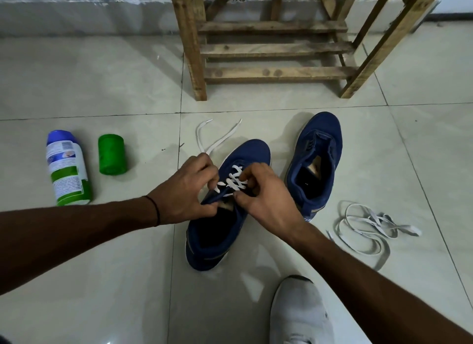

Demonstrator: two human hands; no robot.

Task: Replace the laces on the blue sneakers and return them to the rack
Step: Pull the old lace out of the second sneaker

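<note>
Two blue sneakers stand on the tiled floor. The near sneaker (217, 231) carries a white lace (236, 181) threaded through its lower eyelets, with two loose ends (217, 141) trailing toward the rack. My left hand (185, 190) pinches the lace and the left eyelet flap. My right hand (266, 197) pinches the right flap at the lace. The second sneaker (316, 162) stands to the right with no lace. A loose greyish lace (371, 228) lies tangled on the floor at the right. The wooden rack (276, 49) stands behind.
A white and green spray can (67, 168) lies on the floor at the left, with its green cap (112, 154) beside it. A white shoe (300, 313) shows at the bottom edge. A wall runs along the back.
</note>
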